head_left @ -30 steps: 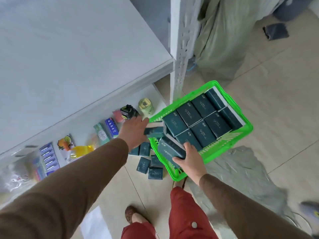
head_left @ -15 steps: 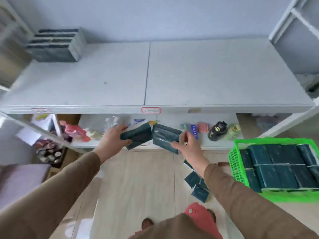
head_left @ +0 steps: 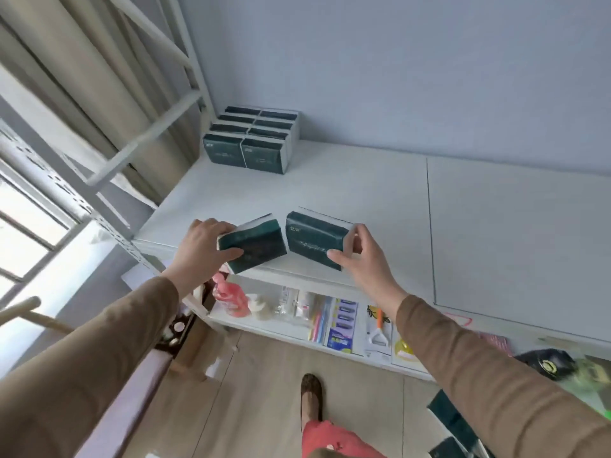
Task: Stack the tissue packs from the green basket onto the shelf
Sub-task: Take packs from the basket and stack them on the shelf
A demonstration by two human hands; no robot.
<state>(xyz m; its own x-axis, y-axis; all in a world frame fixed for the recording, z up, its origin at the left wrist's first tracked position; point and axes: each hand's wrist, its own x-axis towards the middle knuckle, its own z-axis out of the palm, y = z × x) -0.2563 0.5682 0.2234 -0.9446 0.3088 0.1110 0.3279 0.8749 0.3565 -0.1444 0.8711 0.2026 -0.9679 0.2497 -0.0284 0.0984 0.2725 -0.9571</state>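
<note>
Two hands – left [head_left: 201, 249], right [head_left: 363, 259] – each gripping tissue pack [head_left: 254, 247] [head_left: 315, 241] over shelf [head_left: 363, 193].

two packs held at the shelf's front edge, a stack in its back corner

two dark green tissue packs with white sides sit over the front edge of the white shelf [head_left: 363, 193], nearly touching, both tilted. the left pack [head_left: 254, 246] is gripped by the left hand [head_left: 198, 249]; the right pack [head_left: 314, 241], with pale script on its face, is pinched by the right hand [head_left: 363, 262]. a stack of matching packs [head_left: 251, 140] stands in the shelf's far left corner against the wall, two across and several layers high.
</note>
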